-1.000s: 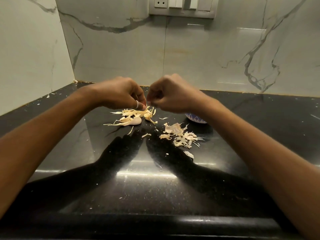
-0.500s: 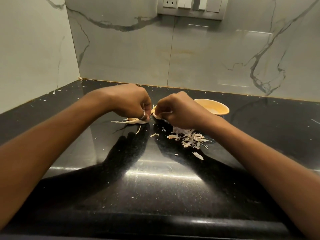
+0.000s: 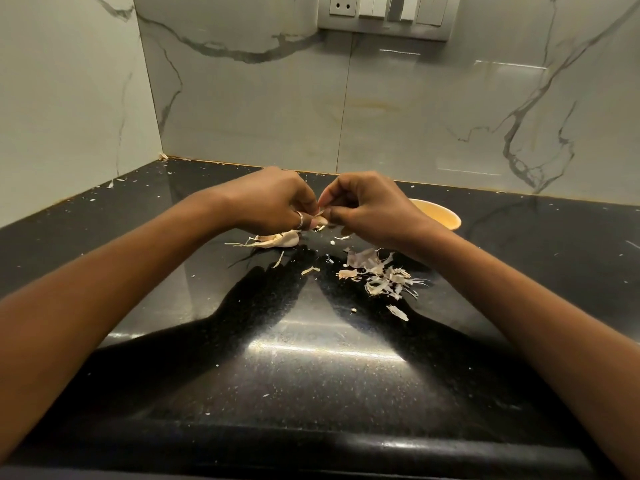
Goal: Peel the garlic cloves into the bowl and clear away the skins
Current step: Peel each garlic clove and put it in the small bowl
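Both hands meet above the black countertop (image 3: 304, 368). My left hand (image 3: 273, 202), with a ring on one finger, pinches a garlic clove (image 3: 320, 220) at its fingertips. My right hand (image 3: 367, 206) pinches the clove's skin from the other side. A cream bowl (image 3: 441, 216) stands just behind my right wrist, partly hidden. One pile of papery skins and cloves (image 3: 277, 240) lies under my left hand. A second pile of skins (image 3: 381, 275) lies beneath my right wrist.
Marble-patterned walls close the counter at the back and left, meeting in a corner (image 3: 162, 155). A socket and switch panel (image 3: 388, 15) sits high on the back wall. Tiny skin flecks dot the counter. The counter's front edge (image 3: 311, 441) runs near me.
The view has tilted up, so the hands and skins sit lower and the bowl has come into sight. Both hands stay together on the clove, lifted slightly off the left pile.
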Demonstrator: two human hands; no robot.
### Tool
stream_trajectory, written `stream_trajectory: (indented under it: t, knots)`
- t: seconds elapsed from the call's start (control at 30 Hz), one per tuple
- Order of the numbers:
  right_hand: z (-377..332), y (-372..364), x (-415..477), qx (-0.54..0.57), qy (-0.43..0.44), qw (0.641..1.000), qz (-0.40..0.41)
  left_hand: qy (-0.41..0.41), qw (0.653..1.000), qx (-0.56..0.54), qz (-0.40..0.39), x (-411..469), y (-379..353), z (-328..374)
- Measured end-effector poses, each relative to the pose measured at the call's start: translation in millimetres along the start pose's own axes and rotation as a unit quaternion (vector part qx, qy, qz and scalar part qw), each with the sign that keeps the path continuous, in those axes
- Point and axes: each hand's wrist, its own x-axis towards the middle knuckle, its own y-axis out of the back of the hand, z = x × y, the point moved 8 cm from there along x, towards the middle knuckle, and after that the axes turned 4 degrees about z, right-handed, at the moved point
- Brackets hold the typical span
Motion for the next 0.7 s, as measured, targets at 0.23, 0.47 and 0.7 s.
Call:
stream_trajectory:
  t: [0.23,0.47,0.7]
  knots:
    - [12,-5,0,0.131,-0.082,0.988,-0.026,0.019,0.999,-0.037,-0.010,0,0,0]
    - [12,-11,-7,0.208,-0.131,0.966,-0.074,0.060,0.991,-0.121,-0.017,-1,1,-8]
    - [12,-6,-8,0.256,-0.152,0.952,-0.075,0.103,0.969,-0.222,-0.038,-4,0,-12]
